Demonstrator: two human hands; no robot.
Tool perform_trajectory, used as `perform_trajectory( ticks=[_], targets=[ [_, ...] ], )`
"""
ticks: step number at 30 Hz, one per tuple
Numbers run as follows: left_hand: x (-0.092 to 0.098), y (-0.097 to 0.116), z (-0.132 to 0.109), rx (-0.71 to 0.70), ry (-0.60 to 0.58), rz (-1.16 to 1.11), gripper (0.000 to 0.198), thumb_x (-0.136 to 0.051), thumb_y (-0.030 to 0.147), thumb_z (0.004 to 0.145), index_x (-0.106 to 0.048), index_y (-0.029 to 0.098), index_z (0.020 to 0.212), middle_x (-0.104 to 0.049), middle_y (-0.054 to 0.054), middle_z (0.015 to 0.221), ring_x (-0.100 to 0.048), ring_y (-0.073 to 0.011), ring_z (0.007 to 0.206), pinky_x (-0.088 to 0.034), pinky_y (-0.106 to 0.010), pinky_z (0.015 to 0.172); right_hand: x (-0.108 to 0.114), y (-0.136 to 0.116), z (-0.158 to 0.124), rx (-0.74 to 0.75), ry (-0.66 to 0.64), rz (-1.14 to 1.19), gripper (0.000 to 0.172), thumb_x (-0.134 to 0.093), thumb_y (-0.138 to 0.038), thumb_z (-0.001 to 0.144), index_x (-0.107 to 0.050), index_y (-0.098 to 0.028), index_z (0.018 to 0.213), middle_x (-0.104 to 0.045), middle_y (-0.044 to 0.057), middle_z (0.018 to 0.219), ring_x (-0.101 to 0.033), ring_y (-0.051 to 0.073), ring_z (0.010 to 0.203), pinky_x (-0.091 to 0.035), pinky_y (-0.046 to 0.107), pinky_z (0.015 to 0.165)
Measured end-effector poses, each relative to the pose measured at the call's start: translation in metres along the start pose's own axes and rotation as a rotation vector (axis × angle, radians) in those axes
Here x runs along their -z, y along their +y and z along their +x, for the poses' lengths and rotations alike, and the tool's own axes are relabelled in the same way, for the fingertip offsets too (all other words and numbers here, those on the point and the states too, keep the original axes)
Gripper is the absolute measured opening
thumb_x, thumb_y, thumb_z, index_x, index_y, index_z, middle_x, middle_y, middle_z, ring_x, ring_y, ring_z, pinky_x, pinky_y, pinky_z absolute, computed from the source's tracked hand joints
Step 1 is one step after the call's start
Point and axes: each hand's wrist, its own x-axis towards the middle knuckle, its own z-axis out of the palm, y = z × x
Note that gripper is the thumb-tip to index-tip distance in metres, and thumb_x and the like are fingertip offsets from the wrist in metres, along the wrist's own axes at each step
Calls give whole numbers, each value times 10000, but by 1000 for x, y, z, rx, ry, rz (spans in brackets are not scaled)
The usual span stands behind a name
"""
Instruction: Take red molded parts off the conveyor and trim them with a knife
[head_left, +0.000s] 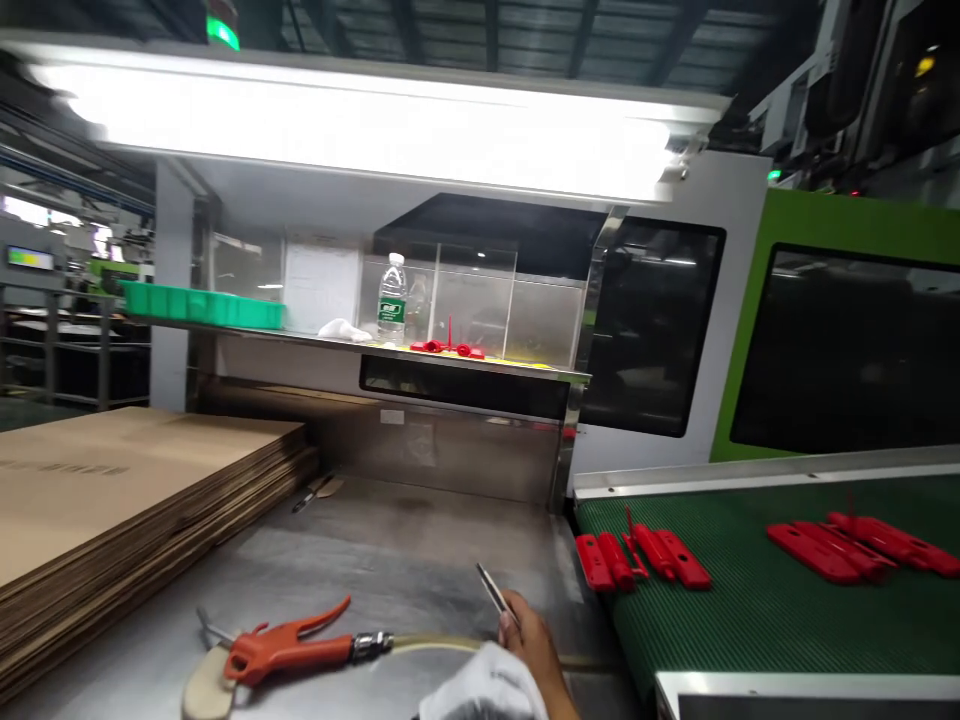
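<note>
Pinching a slim, pale, blade-like tool [491, 588] between thumb and fingers, the right hand [531, 635] holds it over the grey steel table [450, 520], left of glossy red moulded plastic parts [660, 550] on a ribbed green belt [712, 625]; good handling means a firm grip – tip away from the crumpled white fabric [487, 685], perhaps a glove on the left hand, whose fingers I cannot read; above, a green plastic tray [202, 305] hides its contents – a clear, white-capped bottle [391, 300] stands upright, its fill unclear.

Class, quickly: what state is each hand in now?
Left hand: cannot be told; the white fabric at the bottom may cover it.
Right hand: closed, holding a slim tool.
</note>
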Motion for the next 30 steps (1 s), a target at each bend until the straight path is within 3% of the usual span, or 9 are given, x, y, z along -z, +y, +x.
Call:
perform_trajectory(
  ticks=[5, 8, 11, 16, 20, 24, 30],
  targets=[
    [43, 0, 17, -82, 349, 107, 329, -507, 457, 980, -622, 150, 1014, -593, 32, 713, -505, -91, 503, -467, -250, 500, 6, -1, -3, -7, 67, -35, 541, -370, -638, 1005, -630, -170, 1083, -659, 34, 890, -635, 190, 808, -517, 380, 793],
    [65, 3, 19, -149, 478, 263, 242, -561, 388, 955, -625, 155, 970, -632, 1, 815, -599, -139, 683, -518, -312, 656, 14, 0, -1, -39, 119, -81, 477, -385, -572, 1029, -631, -167, 1088, -659, 32, 910, -638, 189, 826, -518, 389, 817],
    [67, 6, 14, -145, 432, 501, 152, -653, 307, 892, -657, 157, 865, -668, -19, 886, -630, -198, 898, -504, -411, 862, 25, 1, 2, -88, 161, -155, 420, -419, -514, 1040, -641, -157, 1026, -644, 12, 846, -636, 176, 790, -527, 369, 780],
    [46, 7, -7, -114, 304, 889, 133, -609, 140, 821, -675, 186, 715, -684, -19, 827, -607, -220, 910, -414, -445, 942, 32, -3, -1, -165, 161, -337, 301, -488, -414, 1039, -648, -159, 1033, -664, 14, 870, -656, 170, 811, -554, 360, 779],
    [37, 6, -16, -130, 242, 1058, 195, -530, 159, 823, -708, 205, 759, -714, -49, 880, -617, -225, 924, -419, -359, 892, 22, -7, -1, -172, 83, -533, 196, -536, -303, 1025, -656, -150, 1004, -678, 26, 909, -669, 182, 883, -564, 392, 830],
    [37, 9, -9, -109, 225, 1144, 254, -466, 195, 843, -693, 218, 733, -740, -63, 822, -665, -237, 835, -445, -334, 758, 2, -16, 10, -119, 9, -706, 129, -582, -240, 999, -660, -144, 1036, -672, 48, 1060, -646, 208, 1041, -551, 422, 912],
    [37, 11, -5, -98, 192, 1238, 262, -445, 212, 840, -672, 235, 713, -760, -75, 822, -705, -283, 833, -449, -364, 716, -22, -32, 30, -185, -18, -939, 111, -622, -218, 974, -657, -145, 1051, -653, 62, 1146, -664, 177, 950, -579, 364, 844]
  ],
)
